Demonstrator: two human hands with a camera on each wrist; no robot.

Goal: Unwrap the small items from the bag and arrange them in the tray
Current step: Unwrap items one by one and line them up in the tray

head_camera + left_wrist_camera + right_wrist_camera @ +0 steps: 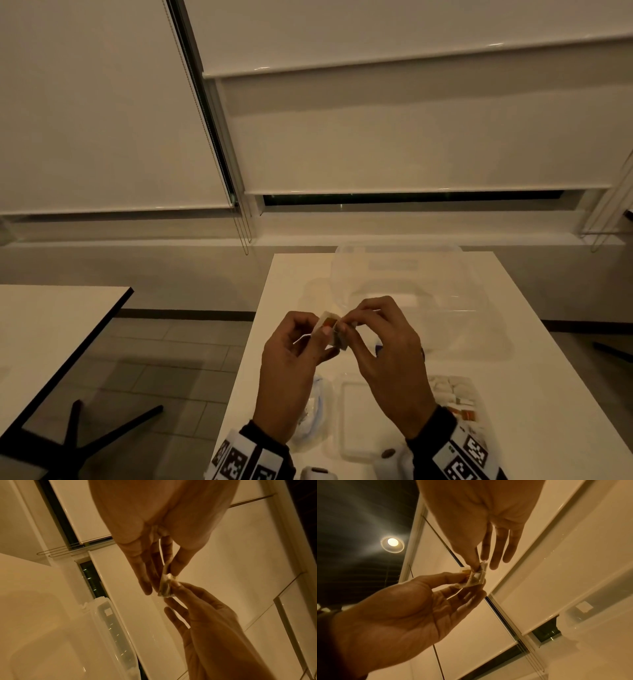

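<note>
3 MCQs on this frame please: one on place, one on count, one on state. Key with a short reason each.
1. Where is the small wrapped item?
A. lying in the tray
B. held in the air between both hands
C. inside the bag

2. How many hands pinch it?
A. none
B. one
C. two

3. What state is its wrapper in?
A. still around the item, partly pulled open
B. fully off, on the table
C. sealed and untouched

Key: 1 B, it sits above the table at the fingertips. 2 C, left hand and right hand both pinch it. 3 A, the right wrist view shows loose wrapper around it.
</note>
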